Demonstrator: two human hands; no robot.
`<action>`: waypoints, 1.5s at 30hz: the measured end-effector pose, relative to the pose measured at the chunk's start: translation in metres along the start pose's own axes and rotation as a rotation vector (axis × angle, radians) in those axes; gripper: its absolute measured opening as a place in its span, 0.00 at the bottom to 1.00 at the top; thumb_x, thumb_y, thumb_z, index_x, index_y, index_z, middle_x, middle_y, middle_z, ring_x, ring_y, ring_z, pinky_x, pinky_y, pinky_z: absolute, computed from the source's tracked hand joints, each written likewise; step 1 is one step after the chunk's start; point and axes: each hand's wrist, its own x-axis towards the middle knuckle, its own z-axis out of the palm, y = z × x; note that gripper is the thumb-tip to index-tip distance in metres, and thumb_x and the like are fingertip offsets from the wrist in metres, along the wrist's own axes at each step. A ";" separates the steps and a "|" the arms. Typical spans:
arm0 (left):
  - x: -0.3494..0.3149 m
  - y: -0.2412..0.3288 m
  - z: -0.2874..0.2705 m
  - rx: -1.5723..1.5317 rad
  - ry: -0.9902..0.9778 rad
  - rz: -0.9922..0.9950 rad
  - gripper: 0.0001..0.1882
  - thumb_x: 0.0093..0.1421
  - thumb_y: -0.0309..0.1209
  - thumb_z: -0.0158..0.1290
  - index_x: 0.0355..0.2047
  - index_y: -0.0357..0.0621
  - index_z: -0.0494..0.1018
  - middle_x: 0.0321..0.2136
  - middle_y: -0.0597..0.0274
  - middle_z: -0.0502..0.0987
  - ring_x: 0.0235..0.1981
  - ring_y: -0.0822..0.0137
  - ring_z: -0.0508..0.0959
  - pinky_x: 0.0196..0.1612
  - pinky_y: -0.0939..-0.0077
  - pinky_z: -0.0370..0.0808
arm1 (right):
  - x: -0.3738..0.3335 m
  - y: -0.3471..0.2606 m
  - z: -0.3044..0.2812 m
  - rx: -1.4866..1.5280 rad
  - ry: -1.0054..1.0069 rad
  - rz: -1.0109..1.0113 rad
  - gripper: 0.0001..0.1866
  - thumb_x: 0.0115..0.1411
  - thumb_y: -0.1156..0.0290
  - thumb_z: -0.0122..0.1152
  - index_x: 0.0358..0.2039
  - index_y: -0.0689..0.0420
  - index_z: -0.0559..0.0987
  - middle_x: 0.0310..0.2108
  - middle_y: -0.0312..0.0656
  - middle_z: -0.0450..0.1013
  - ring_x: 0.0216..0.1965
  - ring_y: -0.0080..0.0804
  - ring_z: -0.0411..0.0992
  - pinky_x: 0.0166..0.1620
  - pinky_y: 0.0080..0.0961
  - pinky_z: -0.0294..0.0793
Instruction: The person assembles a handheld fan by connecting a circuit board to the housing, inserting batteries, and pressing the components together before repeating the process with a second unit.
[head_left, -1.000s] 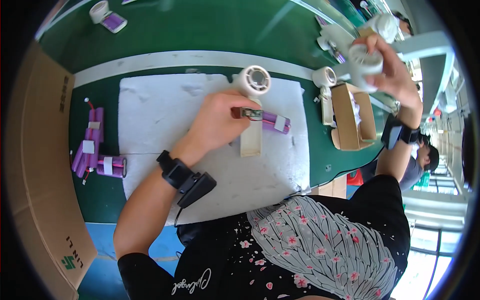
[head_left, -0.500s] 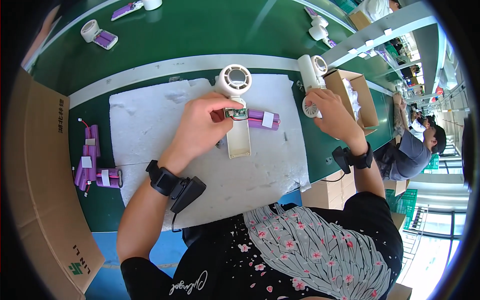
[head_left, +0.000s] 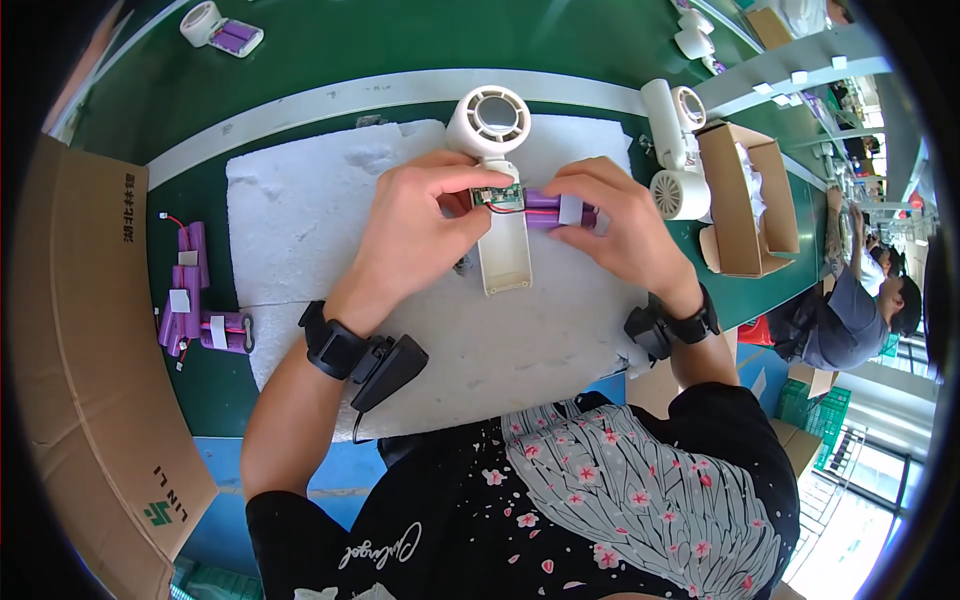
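A green workbench (head_left: 218, 395), half-built fan (head_left: 506, 250) and co-worker (head_left: 848, 330) show an assembly workshop.

Two hands (head_left: 415, 220) hold one fan (head_left: 506, 250) and one battery pack (head_left: 545, 208)

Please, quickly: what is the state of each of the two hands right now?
Left hand: closed, pinching the green circuit board.
Right hand: closed, fingers around the purple battery pack.

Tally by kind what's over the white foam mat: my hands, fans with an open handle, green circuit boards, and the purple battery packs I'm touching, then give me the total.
Hands: 2, your left hand and right hand
Fans with an open handle: 1, the cream fan
Circuit boards: 1, the green board
Battery packs touched: 1, the purple pack
Total: 5
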 end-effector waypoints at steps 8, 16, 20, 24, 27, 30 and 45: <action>0.000 0.000 -0.002 -0.005 -0.023 -0.029 0.17 0.48 0.16 0.54 0.40 0.42 0.81 0.38 0.58 0.78 0.31 0.70 0.79 0.35 0.80 0.76 | -0.002 0.013 0.001 -0.186 0.195 -0.180 0.10 0.46 0.80 0.69 0.31 0.64 0.80 0.39 0.44 0.77 0.40 0.40 0.74 0.41 0.30 0.75; 0.001 -0.003 0.001 -0.006 -0.011 -0.010 0.17 0.48 0.17 0.54 0.39 0.42 0.81 0.36 0.59 0.78 0.28 0.70 0.79 0.34 0.80 0.77 | 0.004 0.001 -0.002 -0.337 0.104 -0.186 0.04 0.48 0.81 0.66 0.26 0.65 0.79 0.39 0.47 0.78 0.35 0.40 0.76 0.38 0.30 0.78; 0.000 -0.003 0.000 -0.005 -0.010 -0.021 0.17 0.48 0.17 0.54 0.39 0.43 0.81 0.36 0.59 0.78 0.28 0.70 0.79 0.34 0.80 0.77 | 0.010 -0.015 0.003 -0.537 -0.005 -0.132 0.04 0.47 0.81 0.65 0.25 0.66 0.79 0.39 0.47 0.78 0.36 0.40 0.76 0.38 0.29 0.78; 0.001 -0.001 0.001 -0.006 -0.008 -0.019 0.17 0.48 0.17 0.54 0.39 0.43 0.81 0.36 0.59 0.78 0.29 0.70 0.79 0.34 0.80 0.77 | 0.008 -0.013 0.006 -0.465 0.112 -0.127 0.05 0.46 0.81 0.66 0.24 0.66 0.78 0.38 0.47 0.79 0.35 0.40 0.77 0.38 0.29 0.78; 0.000 -0.002 0.000 -0.007 -0.006 -0.005 0.17 0.48 0.17 0.54 0.39 0.43 0.81 0.36 0.59 0.78 0.29 0.70 0.79 0.34 0.80 0.77 | 0.009 -0.005 0.004 -0.374 0.131 -0.107 0.05 0.46 0.81 0.66 0.25 0.65 0.79 0.38 0.47 0.79 0.35 0.40 0.78 0.38 0.29 0.78; -0.002 -0.003 -0.001 -0.020 -0.006 -0.010 0.17 0.48 0.17 0.54 0.39 0.42 0.81 0.36 0.59 0.78 0.29 0.70 0.79 0.34 0.79 0.77 | 0.008 -0.001 0.002 -0.312 0.137 -0.104 0.05 0.47 0.80 0.67 0.26 0.65 0.80 0.37 0.47 0.79 0.34 0.40 0.78 0.38 0.29 0.79; -0.001 -0.002 0.000 -0.015 -0.020 -0.016 0.17 0.49 0.17 0.54 0.39 0.42 0.81 0.37 0.58 0.78 0.29 0.71 0.79 0.34 0.80 0.76 | 0.004 -0.005 0.004 -0.323 0.146 -0.114 0.05 0.48 0.81 0.66 0.27 0.65 0.79 0.38 0.46 0.79 0.34 0.41 0.78 0.39 0.29 0.79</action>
